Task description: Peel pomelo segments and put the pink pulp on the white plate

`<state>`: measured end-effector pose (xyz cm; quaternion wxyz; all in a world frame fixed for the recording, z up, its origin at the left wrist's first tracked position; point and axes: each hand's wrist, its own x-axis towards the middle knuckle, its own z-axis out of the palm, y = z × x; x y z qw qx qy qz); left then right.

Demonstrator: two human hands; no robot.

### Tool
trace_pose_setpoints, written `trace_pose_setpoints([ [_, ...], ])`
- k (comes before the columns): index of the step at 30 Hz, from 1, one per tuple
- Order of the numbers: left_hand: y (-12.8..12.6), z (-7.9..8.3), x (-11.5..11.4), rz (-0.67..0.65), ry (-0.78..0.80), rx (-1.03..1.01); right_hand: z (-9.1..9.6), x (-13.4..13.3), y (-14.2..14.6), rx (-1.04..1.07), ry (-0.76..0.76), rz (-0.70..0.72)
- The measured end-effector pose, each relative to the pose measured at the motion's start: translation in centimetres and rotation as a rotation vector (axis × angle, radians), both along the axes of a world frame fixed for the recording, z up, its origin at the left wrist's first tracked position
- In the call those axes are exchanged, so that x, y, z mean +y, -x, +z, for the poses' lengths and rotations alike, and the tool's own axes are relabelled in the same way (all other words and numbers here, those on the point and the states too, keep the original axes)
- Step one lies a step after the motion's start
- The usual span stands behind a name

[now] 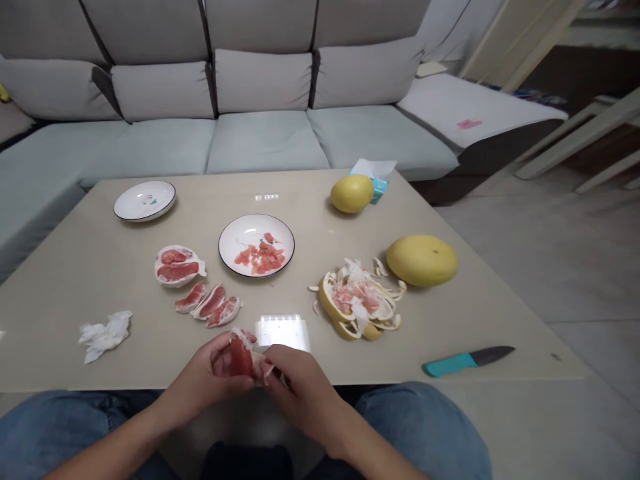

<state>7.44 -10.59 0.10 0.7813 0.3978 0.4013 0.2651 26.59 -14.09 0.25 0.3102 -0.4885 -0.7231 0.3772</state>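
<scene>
One segment (241,358) is at the frame's lower centre, the left hand (213,370) curling its fingers around it, the right hand (303,390) pinching membrane (269,371), probably best peeled slowly to avoid tearing.

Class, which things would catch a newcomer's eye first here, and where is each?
Probably the red segment between the left hand and right hand, front and centre. Then the red pieces on the middle plate, farther back, and the turquoise-handled knife, at the near right of the table.
</scene>
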Motion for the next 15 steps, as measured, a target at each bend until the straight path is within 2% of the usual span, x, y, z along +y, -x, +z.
trace_pose_setpoints([
  [3, 0.11, -0.04, 0.16, 0.001, 0.032, -0.035, -0.28, -0.06, 0.03, 0.002, -0.012, 0.008],
  [9, -0.41, 0.13, -0.20, -0.019, 0.018, -0.019, -0.42, -0.55, 0.22, 0.003, -0.134, 0.056],
  [15, -0.57, 0.94, -0.24, -0.101, 0.072, -0.057, 0.08, -0.41, -0.16, 0.069, -0.098, -0.009],
])
